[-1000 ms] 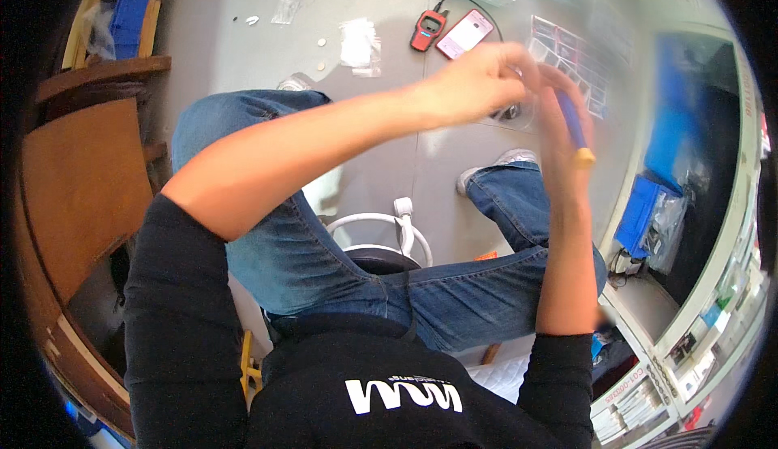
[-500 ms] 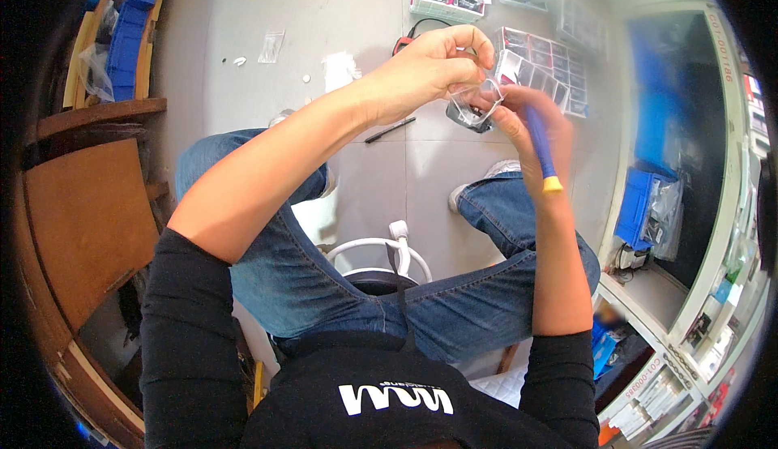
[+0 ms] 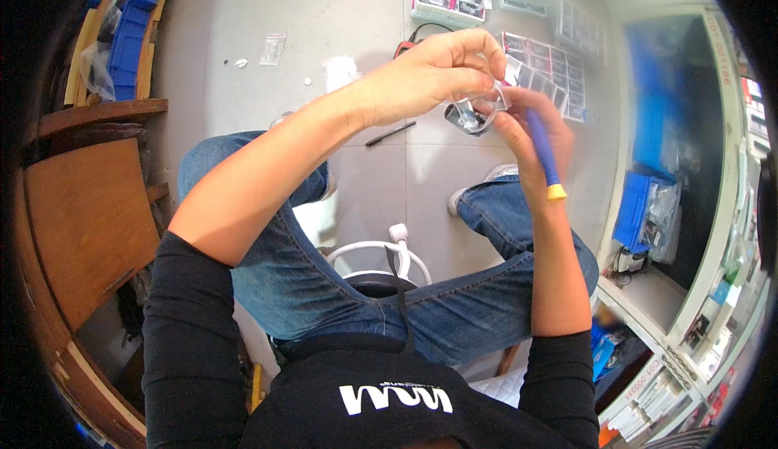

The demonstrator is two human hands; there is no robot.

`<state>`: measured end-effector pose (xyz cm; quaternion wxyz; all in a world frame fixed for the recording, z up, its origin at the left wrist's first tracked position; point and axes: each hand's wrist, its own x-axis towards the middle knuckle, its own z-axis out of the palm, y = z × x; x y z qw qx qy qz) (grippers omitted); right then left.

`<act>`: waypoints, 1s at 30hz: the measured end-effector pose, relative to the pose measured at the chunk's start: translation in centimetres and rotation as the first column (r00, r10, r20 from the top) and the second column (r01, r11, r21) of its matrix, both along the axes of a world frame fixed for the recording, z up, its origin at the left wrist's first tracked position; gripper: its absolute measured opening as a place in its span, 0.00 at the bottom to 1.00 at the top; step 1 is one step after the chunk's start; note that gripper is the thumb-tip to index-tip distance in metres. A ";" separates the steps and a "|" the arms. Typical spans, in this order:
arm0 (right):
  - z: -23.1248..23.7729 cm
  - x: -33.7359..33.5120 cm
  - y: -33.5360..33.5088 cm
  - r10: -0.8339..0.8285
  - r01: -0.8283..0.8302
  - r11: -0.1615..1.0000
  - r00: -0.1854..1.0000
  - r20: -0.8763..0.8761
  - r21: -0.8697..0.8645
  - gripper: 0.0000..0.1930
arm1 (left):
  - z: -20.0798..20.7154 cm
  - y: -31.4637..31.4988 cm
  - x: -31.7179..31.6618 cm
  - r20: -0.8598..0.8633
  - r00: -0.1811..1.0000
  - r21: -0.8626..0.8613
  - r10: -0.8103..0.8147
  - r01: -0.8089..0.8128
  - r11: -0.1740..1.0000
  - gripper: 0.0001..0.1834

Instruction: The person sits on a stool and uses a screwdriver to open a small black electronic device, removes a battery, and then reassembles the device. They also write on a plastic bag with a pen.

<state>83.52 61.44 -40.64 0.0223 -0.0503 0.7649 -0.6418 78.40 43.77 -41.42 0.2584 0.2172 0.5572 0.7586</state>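
In front of me, above the floor, my left hand (image 3: pixel 454 72) pinches the upper edge of a small clear plastic bag (image 3: pixel 486 107). Something dark shows in the bag's lower part; what it is I cannot make out. My right hand (image 3: pixel 541 129) is closed at the bag's other side, thumb and fingers against the plastic. The same hand also keeps hold of a tool with a blue handle (image 3: pixel 542 147) and a yellow end, pointing back toward my wrist. The tool's working end is hidden by my fingers.
On the grey floor lie a black pen (image 3: pixel 391 134), a small clear bag (image 3: pixel 274 49), white paper (image 3: pixel 340 72) and a red tool (image 3: pixel 403 48). Compartment boxes (image 3: pixel 450 19) stand ahead. Brown wooden furniture (image 3: pixel 93 226) is at left, a shelf with blue bins (image 3: pixel 636 206) at right.
My left hand has shifted slightly right, and the bag's mouth looks narrower between my hands. The blue-handled tool has tilted and dropped a little with my right hand.
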 end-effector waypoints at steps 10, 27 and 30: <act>0.3 0.1 0.0 0.001 0.097 0.943 0.956 -0.293 0.318 0.05 | 0.2 -0.6 0.1 -0.291 0.957 -0.320 0.015 -0.112 0.941 0.06; -0.1 0.9 0.4 0.161 0.084 0.887 0.865 -0.475 0.453 0.06 | 0.0 0.2 1.5 -0.912 0.409 -0.188 0.035 -0.492 0.850 0.09; -0.6 1.3 0.8 0.166 0.057 0.901 0.871 -0.462 0.430 0.06 | 0.0 0.3 1.6 -0.891 0.453 -0.225 -0.004 -0.436 0.872 0.10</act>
